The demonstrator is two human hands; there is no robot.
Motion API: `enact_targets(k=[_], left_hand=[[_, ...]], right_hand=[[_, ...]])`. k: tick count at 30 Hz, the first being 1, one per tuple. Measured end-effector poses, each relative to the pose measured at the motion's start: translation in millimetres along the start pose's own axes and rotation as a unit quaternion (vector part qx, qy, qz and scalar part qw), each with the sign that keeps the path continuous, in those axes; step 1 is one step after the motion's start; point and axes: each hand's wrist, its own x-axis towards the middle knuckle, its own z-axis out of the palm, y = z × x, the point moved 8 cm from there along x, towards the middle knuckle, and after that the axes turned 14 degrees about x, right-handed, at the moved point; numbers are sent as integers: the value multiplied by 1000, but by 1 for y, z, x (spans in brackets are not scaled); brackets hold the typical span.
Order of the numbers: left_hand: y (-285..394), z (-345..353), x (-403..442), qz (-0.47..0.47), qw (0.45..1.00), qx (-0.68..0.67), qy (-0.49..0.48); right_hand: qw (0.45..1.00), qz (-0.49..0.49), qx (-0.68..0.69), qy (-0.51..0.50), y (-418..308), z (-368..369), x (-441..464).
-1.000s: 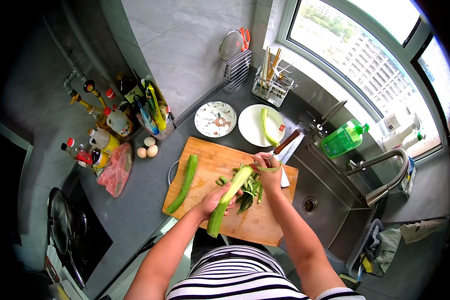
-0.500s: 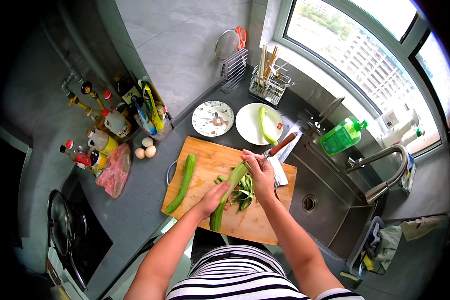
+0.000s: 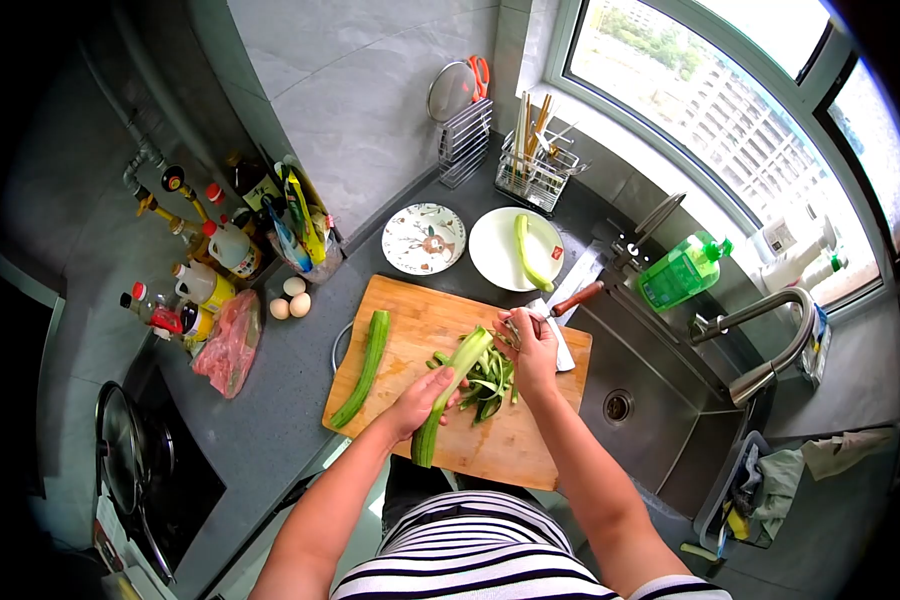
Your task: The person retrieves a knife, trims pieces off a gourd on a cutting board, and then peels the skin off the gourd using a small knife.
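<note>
My left hand is wrapped round a half-peeled luffa, pale at its upper end and dark green below. It slants over the wooden cutting board. My right hand is closed near its top end, gripping what looks like a peeler by its head, with the brown handle pointing up and right. The peeling edge is hidden by my fingers. Green peelings lie piled between my hands. At the board's left lies an unpeeled luffa. A flat pale blade shows beside my right hand.
Behind the board are a plate with a peeled luffa and a patterned plate. Three eggs and several bottles stand left. The sink is right, under a faucet; a pan is far left.
My right hand has shifted slightly right and down, off the luffa's end, and the brown handle has tilted further right. The luffa has turned a little, showing more pale flesh.
</note>
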Motion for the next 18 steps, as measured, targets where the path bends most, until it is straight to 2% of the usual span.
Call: enact_targets(k=[2,6,13,14,18], left_hand=[[1,-1,2,8,999,33,15],[7,3,5,17,995,99,25],[6,3,12,28,993,112,15],[6,3,12,27,992,119,13],[5,2,6,27,992,119,9]], right_hand=[[999,7,-29,-36,-2,5,-6],[982,-37,-116,-144,3,28,-15],[998,15,60,15,18,3,-8],[997,13,81,9,23,-3,-4],[997,24,66,36,22,-15,-4]])
